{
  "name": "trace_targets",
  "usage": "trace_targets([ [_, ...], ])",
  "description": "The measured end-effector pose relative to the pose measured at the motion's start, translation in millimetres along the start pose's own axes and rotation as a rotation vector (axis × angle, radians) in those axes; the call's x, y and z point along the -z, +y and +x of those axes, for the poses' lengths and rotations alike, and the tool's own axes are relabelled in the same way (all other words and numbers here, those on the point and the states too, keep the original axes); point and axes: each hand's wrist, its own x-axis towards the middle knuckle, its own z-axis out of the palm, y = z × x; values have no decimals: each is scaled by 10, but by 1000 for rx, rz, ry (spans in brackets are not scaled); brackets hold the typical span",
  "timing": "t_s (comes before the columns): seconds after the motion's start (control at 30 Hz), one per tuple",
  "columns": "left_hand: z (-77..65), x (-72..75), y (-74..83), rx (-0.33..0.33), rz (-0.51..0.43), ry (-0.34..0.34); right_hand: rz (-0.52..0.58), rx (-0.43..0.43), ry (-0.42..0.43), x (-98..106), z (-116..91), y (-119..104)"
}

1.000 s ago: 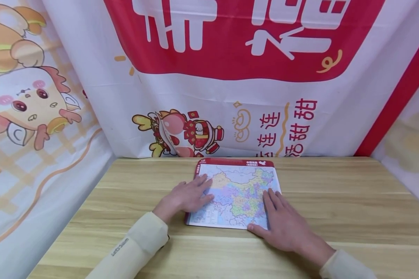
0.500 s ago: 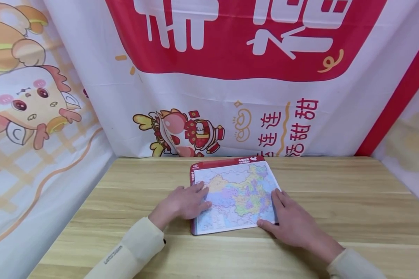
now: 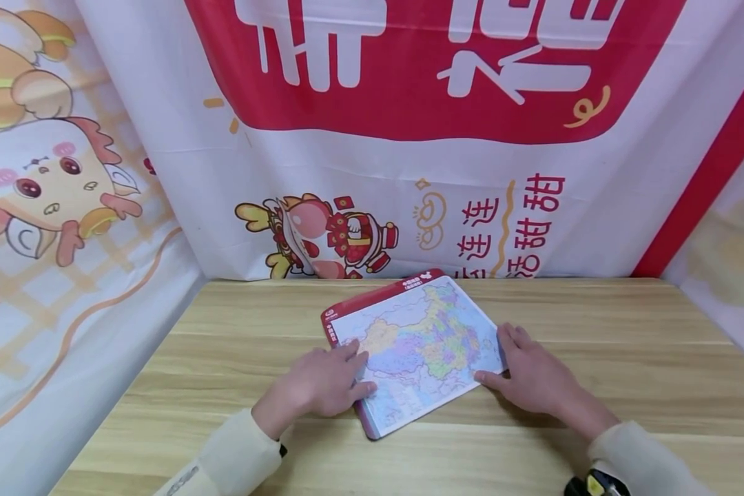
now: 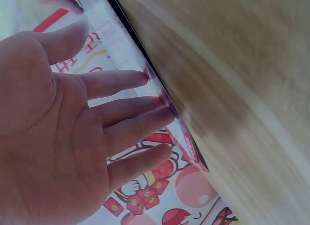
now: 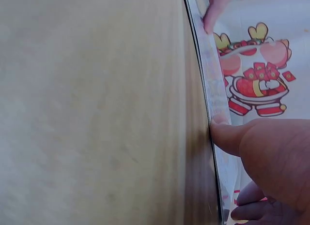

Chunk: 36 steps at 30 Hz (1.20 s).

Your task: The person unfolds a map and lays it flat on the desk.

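A thin rounded map board (image 3: pixel 409 344) with a red header and a coloured map of China lies turned at an angle on the wooden table. My left hand (image 3: pixel 319 379) rests on its left side; in the left wrist view the fingers (image 4: pixel 131 111) are straight and spread, tips right at the board. At the right corner is my right hand (image 3: pixel 536 368), thumb on the near edge and fingers along the right edge. The right wrist view shows that thumb (image 5: pixel 227 135) touching the board's edge, its other fingers lower and partly hidden.
Behind the table (image 3: pixel 626 344) hangs a white cloth (image 3: pixel 347 158) with red lettering and cartoon figures. Another printed cloth (image 3: pixel 99 310) closes off the left side. The board's far corner reaches the table's back edge.
The map board has turned counterclockwise, its far right corner swinging back and left. The left hand has come nearer the body; the right hand has slid outward to the right corner.
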Motion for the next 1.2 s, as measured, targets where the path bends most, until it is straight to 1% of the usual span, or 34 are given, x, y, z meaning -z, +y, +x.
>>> trace_targets([
  [0.23,-143,-37,57,-22,21,5,-17,-1,34,31,63,29],
  [0.37,-162,-31,53,-32,14,13,-19,-6,42,40,49,0],
  [0.47,-112,-4,4,-41,-8,46,-20,-2,35,17,13,-61],
  [0.53,-49,27,-42,-43,-20,71,-22,8,34,-12,-19,-119],
  [0.6,34,59,-93,-31,-39,86,-22,25,40,-43,-56,-180],
  [0.73,201,114,-169,5,-80,85,0,47,33,-97,-120,-300],
  [0.87,305,138,-194,40,-125,48,26,40,7,-120,-154,-389],
  [1.03,327,127,-195,66,-135,0,40,31,10,-121,-173,-403],
  [1.2,274,100,-197,59,-104,-12,50,43,32,-142,-152,-338],
])
